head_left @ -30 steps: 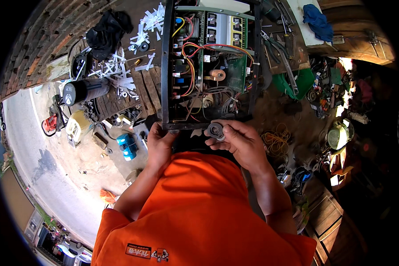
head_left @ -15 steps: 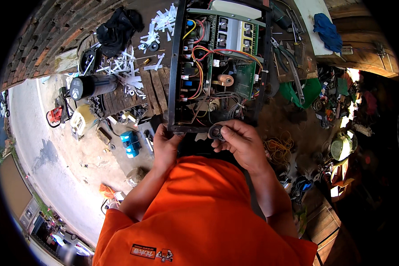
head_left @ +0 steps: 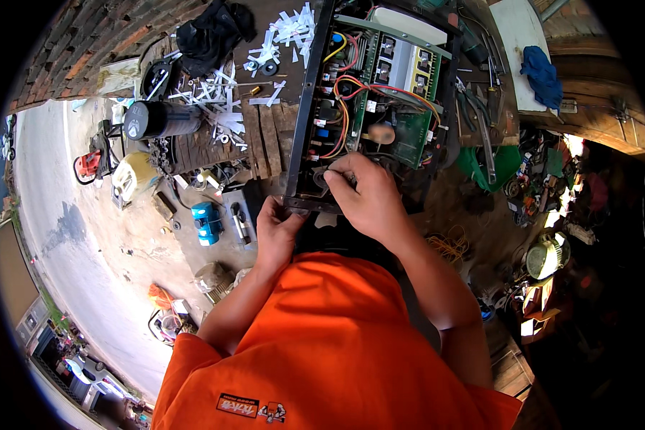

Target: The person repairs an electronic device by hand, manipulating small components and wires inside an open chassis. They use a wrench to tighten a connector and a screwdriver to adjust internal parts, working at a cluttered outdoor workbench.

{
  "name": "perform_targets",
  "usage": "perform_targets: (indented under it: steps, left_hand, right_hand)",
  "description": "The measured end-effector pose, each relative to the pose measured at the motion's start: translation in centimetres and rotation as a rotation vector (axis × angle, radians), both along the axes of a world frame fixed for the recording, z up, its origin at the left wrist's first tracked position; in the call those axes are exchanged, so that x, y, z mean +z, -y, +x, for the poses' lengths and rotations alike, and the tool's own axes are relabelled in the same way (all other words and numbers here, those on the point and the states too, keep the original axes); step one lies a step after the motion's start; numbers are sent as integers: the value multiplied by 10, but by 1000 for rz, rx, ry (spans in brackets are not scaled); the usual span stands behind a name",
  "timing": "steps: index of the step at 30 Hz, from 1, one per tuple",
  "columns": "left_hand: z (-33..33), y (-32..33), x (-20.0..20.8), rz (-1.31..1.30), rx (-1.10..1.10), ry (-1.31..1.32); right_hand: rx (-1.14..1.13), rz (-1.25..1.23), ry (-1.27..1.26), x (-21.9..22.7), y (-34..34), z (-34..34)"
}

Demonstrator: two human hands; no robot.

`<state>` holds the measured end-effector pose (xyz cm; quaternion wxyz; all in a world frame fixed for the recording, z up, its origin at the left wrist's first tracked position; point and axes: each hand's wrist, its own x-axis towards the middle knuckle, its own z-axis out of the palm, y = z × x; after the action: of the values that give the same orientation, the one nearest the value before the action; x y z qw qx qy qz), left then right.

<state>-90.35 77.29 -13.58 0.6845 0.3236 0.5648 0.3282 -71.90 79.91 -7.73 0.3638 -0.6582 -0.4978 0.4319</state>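
An opened electrical machine (head_left: 307, 107) with a black metal frame stands in front of me, its circuit boards and coloured wires bare. My left hand (head_left: 277, 228) is closed around the near left corner of that frame. My right hand (head_left: 362, 190) reaches over the near edge into the machine, thumb and fingers pinched on a dark ring (head_left: 319, 177). Most of the ring is hidden by the fingers and shadow. Just beyond the knuckles sits a round copper-coloured part (head_left: 381, 134), beside a green circuit board (head_left: 411, 136).
Left of the machine, a wooden bench (head_left: 269, 136) carries white paper strips (head_left: 229, 97), a black spray can (head_left: 161, 120) and a black cloth (head_left: 215, 36). Long-handled pliers (head_left: 480, 118) lie on the right above a green basin (head_left: 500, 172). A blue motor (head_left: 206, 223) stands on the floor.
My right hand has moved forward and left, taking the dark ring from before the near edge into the machine. My left hand still holds the corner. The whole view has shifted slightly.
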Motion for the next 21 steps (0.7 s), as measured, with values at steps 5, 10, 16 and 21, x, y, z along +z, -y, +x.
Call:
perform_targets:
  steps: [5, 10, 16, 21]
  left_hand:
    - [-1, -1, -1, -22, -12, -22]
    - [-1, -2, -2, -24, 16, 34]
    - [-4, -2, -4, -50, 6, 80]
    - [-6, -3, -5, -69, 12, 115]
  right_hand:
    - [170, 193, 415, -12, -9, -9]
    - [268, 360, 610, -22, -15, -16]
    - [317, 326, 638, -21, -17, -18]
    - [405, 193, 643, -16, -20, -23]
